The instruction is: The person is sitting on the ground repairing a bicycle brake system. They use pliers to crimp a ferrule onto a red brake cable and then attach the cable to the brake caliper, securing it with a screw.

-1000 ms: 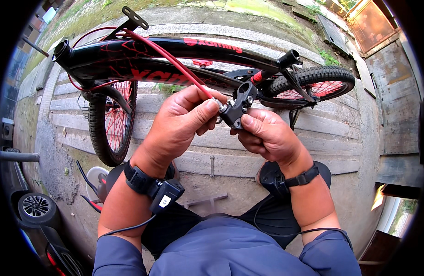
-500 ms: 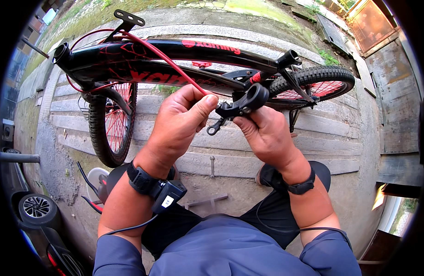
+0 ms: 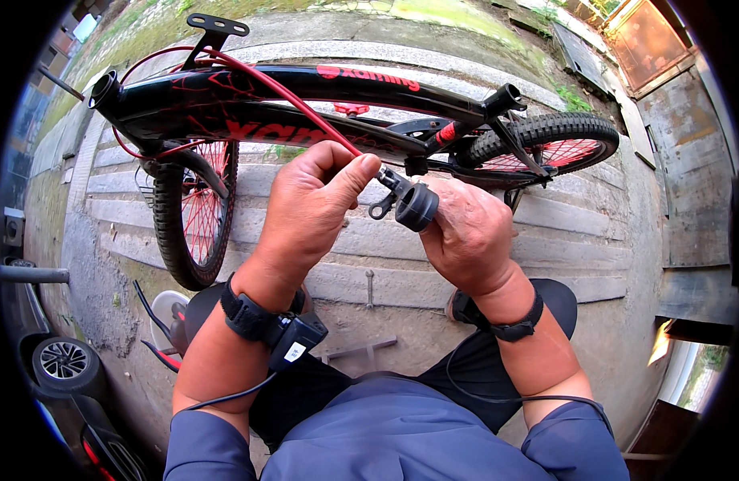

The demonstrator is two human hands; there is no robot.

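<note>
My left hand [image 3: 309,196] pinches a red cable housing [image 3: 293,100] near its end, thumb on top. That end meets a black ring-clamp part [image 3: 417,207], which has a small metal-edged loop hanging from it. My right hand [image 3: 472,228] is closed on the far side of this part; its fingers hide some of it, so I cannot tell how far it extends. From the left hand, the housing runs up and left over the black and red bicycle frame [image 3: 169,104]. The frame stands just beyond both hands, with no saddle or handlebar visible on it.
Front wheel [image 3: 165,228] and rear wheel [image 3: 574,136] flank the hands. A wrench [image 3: 370,289] lies on the concrete slabs between my feet. Left of my knee is a white bucket [image 3: 170,313] beside black and red parts; a dark car [image 3: 64,377] stands farther left.
My right hand has turned the black clamp part, so its ring has swung down and toward me. My left hand keeps its pinch on the red housing, nearly in place.
</note>
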